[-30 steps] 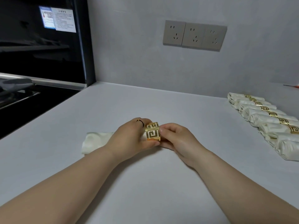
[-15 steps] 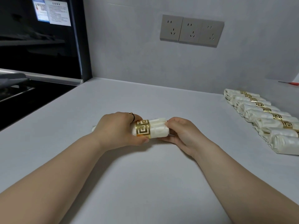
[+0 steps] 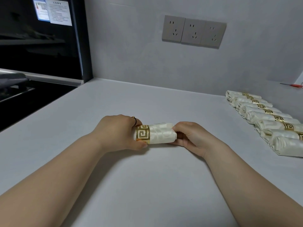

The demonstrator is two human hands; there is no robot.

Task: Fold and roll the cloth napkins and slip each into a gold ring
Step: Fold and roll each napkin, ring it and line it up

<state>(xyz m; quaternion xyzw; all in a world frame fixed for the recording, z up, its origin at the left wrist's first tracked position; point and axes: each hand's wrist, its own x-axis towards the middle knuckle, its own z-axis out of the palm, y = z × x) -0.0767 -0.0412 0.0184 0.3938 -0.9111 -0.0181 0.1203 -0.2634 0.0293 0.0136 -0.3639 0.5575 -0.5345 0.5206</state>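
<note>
Pale grey tabletop (image 3: 164, 185), smooth, running back to the wall. Centre: a single rolled napkin (image 3: 161, 135), can't tell if it touches the surface. Along the right side, a row of finished napkins (image 3: 268, 125) lying side by side, touching, gold rings (image 3: 278, 118) showing on most. Far back right, a small red-handled tool (image 3: 295, 85).

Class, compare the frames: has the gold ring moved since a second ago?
Yes. Judged against the wall sockets, the gold ring has shifted slightly left, and the napkin now sticks out of its right side.
</note>
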